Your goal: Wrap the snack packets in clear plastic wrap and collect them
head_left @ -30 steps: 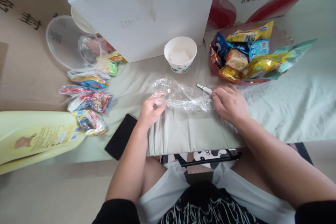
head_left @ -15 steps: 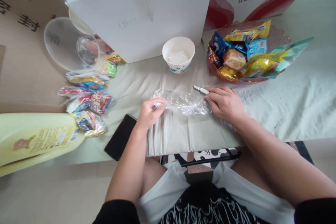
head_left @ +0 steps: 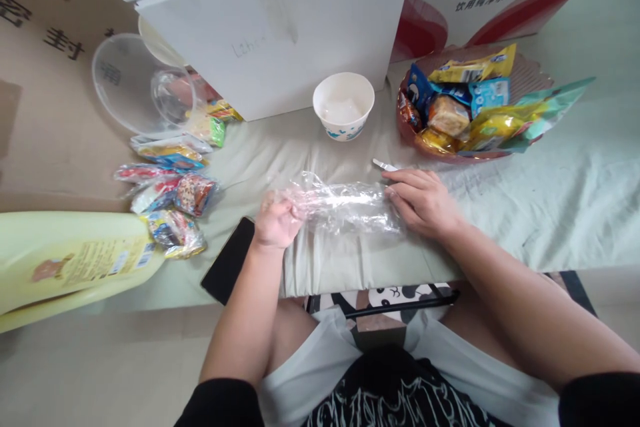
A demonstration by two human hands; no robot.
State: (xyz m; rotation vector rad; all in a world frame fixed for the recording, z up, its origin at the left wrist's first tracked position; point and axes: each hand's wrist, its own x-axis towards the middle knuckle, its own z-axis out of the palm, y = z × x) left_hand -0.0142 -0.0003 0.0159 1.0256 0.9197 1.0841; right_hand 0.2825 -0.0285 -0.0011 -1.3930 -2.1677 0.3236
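A crumpled clear plastic bag (head_left: pixel 350 203) stretches between my two hands, just above the cloth. My left hand (head_left: pixel 280 219) is closed at the bag's left end, its curled fingers partly covered by the film. At the other end my right hand (head_left: pixel 423 200) pinches the bag, thumb low and fingers pressed together. A small silvery blade-like tool (head_left: pixel 384 164) pokes out beyond the right fingertips; its rear part is hidden, and whether the hand grips it I cannot tell. Behind the bag stands a white paper bowl (head_left: pixel 343 107) with blue marks near its base.
A pink tinted basin (head_left: pixel 533 70) of packaged snacks stands at right. Wrapped snacks (head_left: pixel 195 193), a tipped clear plastic tub (head_left: pixel 117 90), a yellow bottle (head_left: pixel 80 267) and a dark phone (head_left: pixel 230 260) are at left. White boxes (head_left: pixel 320 20) close off the back.
My left hand has shifted left and turned, with film over its fingers. The bag is pulled wider and flatter. My right hand has moved slightly left, covering more of the small tool.
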